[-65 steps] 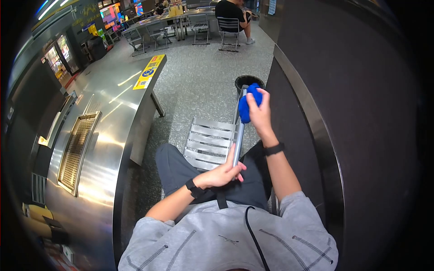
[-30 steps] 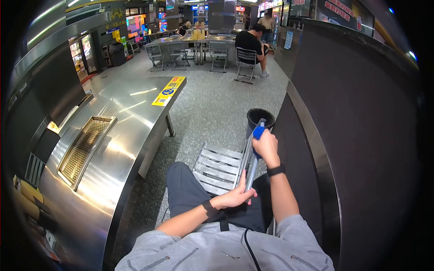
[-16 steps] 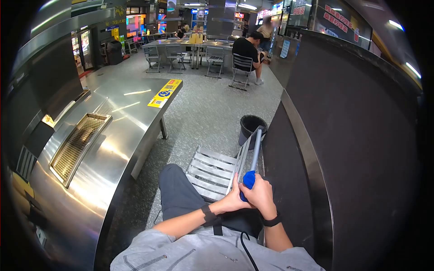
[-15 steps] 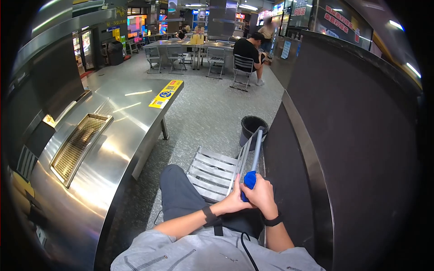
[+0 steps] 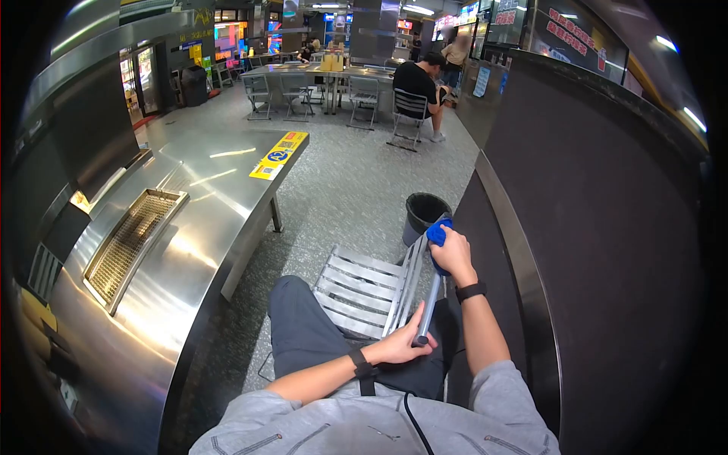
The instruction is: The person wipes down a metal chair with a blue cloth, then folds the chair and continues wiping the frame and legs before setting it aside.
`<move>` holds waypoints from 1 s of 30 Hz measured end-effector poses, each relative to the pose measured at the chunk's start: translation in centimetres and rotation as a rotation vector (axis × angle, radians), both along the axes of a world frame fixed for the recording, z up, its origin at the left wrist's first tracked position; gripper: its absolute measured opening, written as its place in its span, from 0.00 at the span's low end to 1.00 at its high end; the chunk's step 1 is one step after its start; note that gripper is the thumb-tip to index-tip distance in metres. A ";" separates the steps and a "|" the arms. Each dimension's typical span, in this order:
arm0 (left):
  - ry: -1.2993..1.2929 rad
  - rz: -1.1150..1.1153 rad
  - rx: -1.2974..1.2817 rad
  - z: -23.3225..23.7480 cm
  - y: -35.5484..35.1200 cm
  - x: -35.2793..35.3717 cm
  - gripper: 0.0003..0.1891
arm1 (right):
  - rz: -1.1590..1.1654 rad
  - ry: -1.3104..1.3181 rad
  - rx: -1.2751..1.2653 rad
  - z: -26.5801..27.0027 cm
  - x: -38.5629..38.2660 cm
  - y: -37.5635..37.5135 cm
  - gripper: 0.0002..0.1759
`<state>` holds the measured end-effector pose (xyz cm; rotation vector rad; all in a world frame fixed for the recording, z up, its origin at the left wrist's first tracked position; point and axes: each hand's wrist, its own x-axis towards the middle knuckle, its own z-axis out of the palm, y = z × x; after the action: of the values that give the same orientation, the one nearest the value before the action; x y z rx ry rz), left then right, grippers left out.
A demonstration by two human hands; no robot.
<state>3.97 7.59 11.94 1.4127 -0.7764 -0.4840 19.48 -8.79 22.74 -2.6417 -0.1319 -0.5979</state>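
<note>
A grey metal folding chair [image 5: 358,294] with a slatted seat stands in front of my knees. Near its closest end, my left hand [image 5: 402,345] is closed around the chair's tubular frame, right by the dark end cap. My right hand [image 5: 455,256] grips a blue cloth [image 5: 438,232], which is wrapped over the far part of the same tube. Part of the cloth is hidden under the fingers.
Beyond the chair is a black bin [image 5: 425,211]. A steel table [image 5: 208,171] with a grill grate [image 5: 136,243] runs along the left. A dark partition [image 5: 599,243] borders the right. Farther off, a seated person [image 5: 415,85] is by another table.
My right hand has slid the blue cloth forward along the tube, away from my left hand. The left hand stays at the near end, where the end cap now shows.
</note>
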 end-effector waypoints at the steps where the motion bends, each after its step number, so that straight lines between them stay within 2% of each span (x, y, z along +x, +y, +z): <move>1: -0.010 -0.040 0.029 -0.1 0.2 0.2 0.61 | 0.007 0.034 -0.008 0.4 -1.2 0.1 0.31; 5: 0.007 -0.098 0.068 0.7 0.2 0.2 0.56 | 0.047 0.085 -0.087 0.1 -8.7 1.2 0.31; 6: 0.039 -0.048 0.128 -0.1 -0.4 0.2 0.52 | 0.059 0.093 -0.105 -0.2 -11.1 1.5 0.31; 7: -0.064 0.037 0.124 -0.7 -1.1 0.0 0.44 | 0.057 0.127 -0.139 0.0 -13.6 2.0 0.31; 9: -0.252 -0.009 0.089 -2.0 -2.1 -0.3 0.35 | 0.039 0.184 -0.140 0.2 -17.1 2.3 0.26; 10: -0.316 -0.038 0.129 -1.9 -2.4 -0.6 0.32 | 0.039 0.185 -0.138 0.0 -17.1 1.8 0.28; 13: -0.180 0.071 0.293 -1.1 -3.7 -1.5 0.43 | 0.028 0.208 -0.110 0.2 -15.8 -0.3 0.31; 14: -0.249 0.060 0.272 -0.9 -3.8 -1.6 0.49 | 0.001 0.165 -0.093 0.2 -14.2 -0.8 0.30; 15: -0.192 0.003 0.383 0.2 -3.6 -1.9 0.51 | -0.026 0.123 -0.078 -0.2 -12.0 -1.5 0.29; 19: -0.295 0.032 0.229 -2.2 -4.4 -1.5 0.51 | -0.023 0.091 -0.084 -0.3 -3.2 -4.7 0.32; 22: -0.330 0.044 0.211 -2.5 -4.4 -1.0 0.52 | -0.057 0.167 -0.018 0.8 -1.0 -4.3 0.33; 26: -0.304 0.005 0.194 -2.8 -4.7 -1.1 0.53 | -0.054 0.135 0.005 0.7 -2.5 -4.3 0.28; 28: -0.375 0.077 0.113 -3.2 -5.0 -1.0 0.54 | -0.042 0.153 0.017 0.6 -5.4 -3.7 0.26; 29: -0.406 0.112 0.069 -3.5 -5.1 -1.1 0.54 | -0.017 0.125 0.005 0.1 -7.1 -3.4 0.22; 30: -0.357 0.144 0.144 -2.3 -4.8 -1.3 0.55 | -0.004 0.138 0.007 -0.3 -9.0 -3.0 0.20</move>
<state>2.67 2.82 9.60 1.7031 -0.9299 -0.1786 10.50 -11.75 22.41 -2.6670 -0.0832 -0.4151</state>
